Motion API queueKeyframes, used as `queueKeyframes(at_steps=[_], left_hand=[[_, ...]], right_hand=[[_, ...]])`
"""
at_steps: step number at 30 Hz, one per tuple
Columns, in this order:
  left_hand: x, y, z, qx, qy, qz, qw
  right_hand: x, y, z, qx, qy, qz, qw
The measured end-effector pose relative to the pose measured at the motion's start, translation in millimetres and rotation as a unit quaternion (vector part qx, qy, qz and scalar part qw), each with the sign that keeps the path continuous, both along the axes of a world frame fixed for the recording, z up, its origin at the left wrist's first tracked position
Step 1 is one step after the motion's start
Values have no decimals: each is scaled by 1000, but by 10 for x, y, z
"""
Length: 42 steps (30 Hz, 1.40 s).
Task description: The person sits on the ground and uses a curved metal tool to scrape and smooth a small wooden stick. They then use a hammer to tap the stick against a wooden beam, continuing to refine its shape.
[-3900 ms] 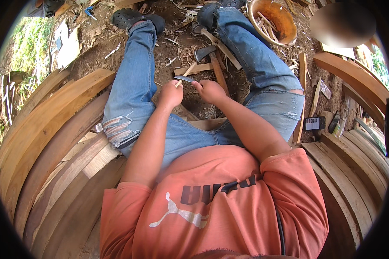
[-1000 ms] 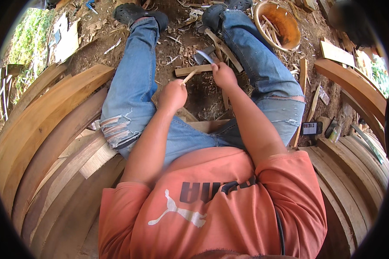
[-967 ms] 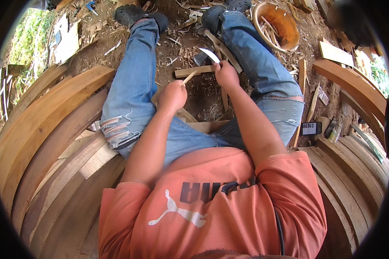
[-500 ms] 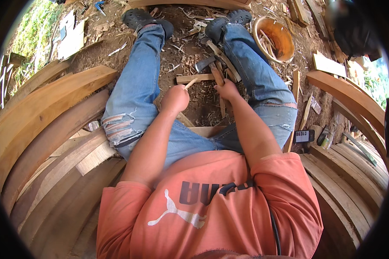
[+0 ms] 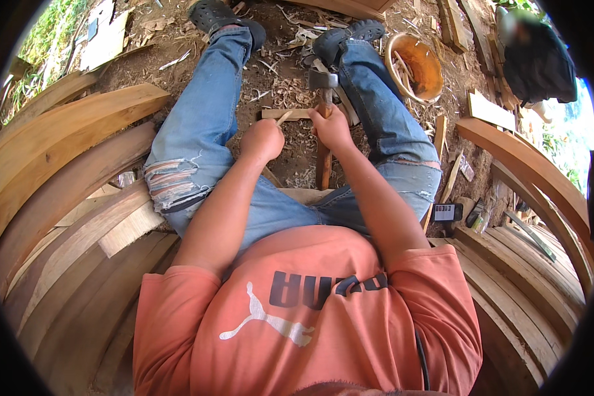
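Note:
My left hand is closed around a thin, pale wooden stick, whose tip sticks out past the fingers toward the feet. Close on its right, my right hand grips the brown wooden handle of a hatchet just below the metal head. That head points away from me, and the handle runs back toward my lap. Just beyond the hands, a narrow piece of wood lies crosswise on the ground, partly covered by the right hand and the handle.
An orange bucket with wood strips inside stands beyond my right knee. Curved planks are stacked at my left, more boards at my right. A phone lies there. Shavings litter the dirt. Someone in dark clothing is at far right.
My right hand has lifted the hatchet and slid up close to its head, which has swung from pointing left to upright. The left hand keeps the stick, slightly nearer me.

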<state>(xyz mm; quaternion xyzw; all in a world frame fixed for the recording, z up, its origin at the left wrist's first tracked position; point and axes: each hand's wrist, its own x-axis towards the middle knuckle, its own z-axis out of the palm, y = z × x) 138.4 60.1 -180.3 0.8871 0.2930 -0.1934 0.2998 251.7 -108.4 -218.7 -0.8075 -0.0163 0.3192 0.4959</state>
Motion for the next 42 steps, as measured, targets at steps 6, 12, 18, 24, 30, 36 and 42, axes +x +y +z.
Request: queueKeyframes(at_steps=[6,12,18,24,30,36,42], left_hand=[[1,18,78,3,-6,-6,1000],[-21,36,-44,13,-16,0,1000],[7,32,56,24,6,13,1000],[2,130,-11,22,3,37,999],[-9,128,-51,10,15,24,1000],[-48,103,-29,-3,7,27,1000],[52,129,153,-5,47,5,999]], right_hand=[[-10,1,-190,-46,-129,61,989],[-18,88,530,-120,-146,187,964],[-121,44,338,-115,-180,206,955],[-214,166,601,-161,-132,227,951],[-289,277,508,-123,-207,213,947],[-317,361,449,-133,-156,249,947],[-296,468,546,-124,-138,235,954]])
